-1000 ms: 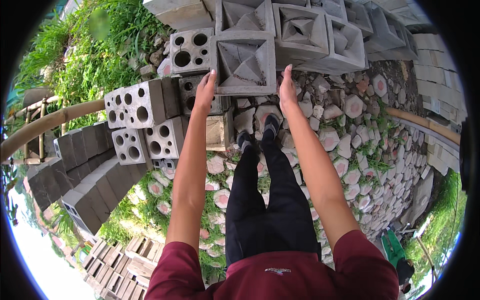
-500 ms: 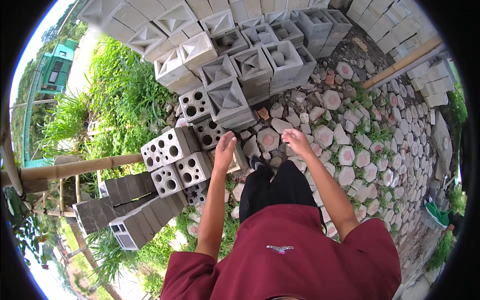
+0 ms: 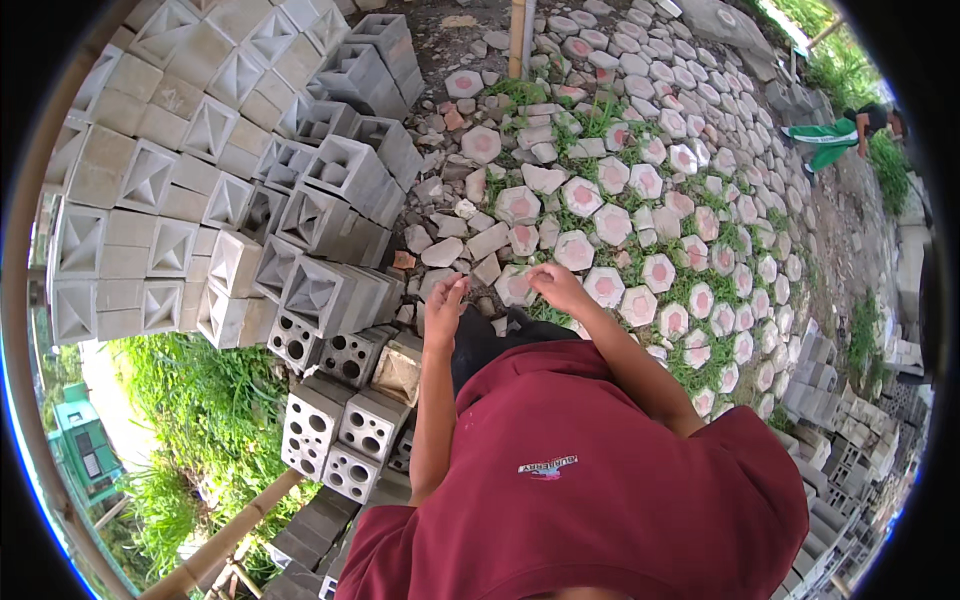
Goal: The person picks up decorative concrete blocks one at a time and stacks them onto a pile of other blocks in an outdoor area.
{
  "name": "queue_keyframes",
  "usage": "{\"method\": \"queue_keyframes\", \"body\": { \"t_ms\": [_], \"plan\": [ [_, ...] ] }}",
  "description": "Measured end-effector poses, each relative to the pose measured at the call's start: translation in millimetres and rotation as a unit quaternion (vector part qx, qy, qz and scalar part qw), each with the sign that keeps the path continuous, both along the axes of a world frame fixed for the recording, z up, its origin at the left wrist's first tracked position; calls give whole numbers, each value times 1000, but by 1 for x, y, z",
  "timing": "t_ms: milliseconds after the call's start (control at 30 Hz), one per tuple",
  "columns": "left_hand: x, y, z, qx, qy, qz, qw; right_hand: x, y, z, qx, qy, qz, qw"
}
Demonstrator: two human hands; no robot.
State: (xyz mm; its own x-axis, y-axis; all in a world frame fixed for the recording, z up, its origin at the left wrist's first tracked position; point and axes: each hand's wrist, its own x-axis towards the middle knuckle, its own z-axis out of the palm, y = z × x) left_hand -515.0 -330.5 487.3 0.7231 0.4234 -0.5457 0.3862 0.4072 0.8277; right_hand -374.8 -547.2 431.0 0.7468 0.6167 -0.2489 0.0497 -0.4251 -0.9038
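Observation:
My left hand (image 3: 443, 312) is raised in front of my body with its fingers loosely bent and apart, holding nothing. It is nearest to a tan block (image 3: 399, 367) at the end of a row of grey concrete blocks. Level with it, my right hand (image 3: 560, 288) hangs over the hexagonal paving stones (image 3: 516, 288), also empty, its fingers loosely bent and apart. Neither hand touches anything. Beside my left forearm stand concrete blocks with round holes (image 3: 362, 428). Farther off, hollow square blocks (image 3: 325, 292) are stacked.
A tall stack of pale blocks (image 3: 125, 255) fills the upper left. Bamboo poles (image 3: 235, 525) cross at lower left, and another pole (image 3: 518, 40) stands at the top. Broken stone pieces (image 3: 441, 252) lie ahead. At far right a person (image 3: 835, 140) bends over; grey blocks (image 3: 830, 400) are piled below.
My view has swung to the right, so the block stacks now lie farther left and more paving shows. My hands have come closer together, still empty.

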Motion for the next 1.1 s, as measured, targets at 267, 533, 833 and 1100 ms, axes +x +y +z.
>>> {"method": "queue_keyframes", "body": {
  "t_ms": [267,533,833,1100],
  "plan": [
    [74,-7,-1,66,-23,-200,977,12,-66,45,24,120,-207,971],
    [158,-5,-12,123,-43,-317,939,34,-84,78,76,127,-330,932],
    [280,-72,-6,213,-63,-375,900,112,-139,48,81,156,-376,910],
    [457,-183,-19,219,-120,-330,910,308,-234,60,45,-72,-360,929]
  ]
}}
